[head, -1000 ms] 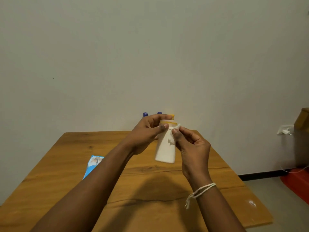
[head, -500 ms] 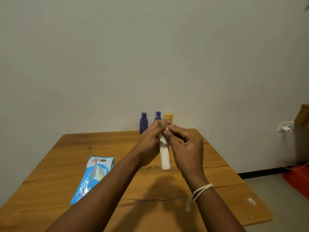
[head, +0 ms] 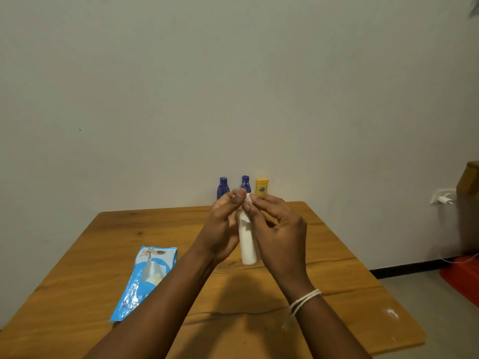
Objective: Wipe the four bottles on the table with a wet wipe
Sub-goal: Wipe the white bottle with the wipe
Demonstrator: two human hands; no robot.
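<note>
I hold a white bottle (head: 247,244) upright above the wooden table (head: 337,268), its narrow side towards me. My left hand (head: 220,229) grips it from the left. My right hand (head: 280,234) pinches a white wet wipe (head: 248,201) against the bottle's top, which my fingers hide. At the table's far edge by the wall stand two blue bottles (head: 223,188) (head: 245,183) and a yellow bottle (head: 262,186); my hands partly cover the middle one.
A blue wet-wipe pack (head: 147,275) lies on the table to the left of my arms. A wall socket with a white charger (head: 443,198), a wooden piece of furniture (head: 470,177) and a red object on the floor (head: 462,277) are at the right.
The white bottle turned from its broad face to its narrow side. My view dropped a little, so the three bottles at the wall and the whole wipe pack came into sight.
</note>
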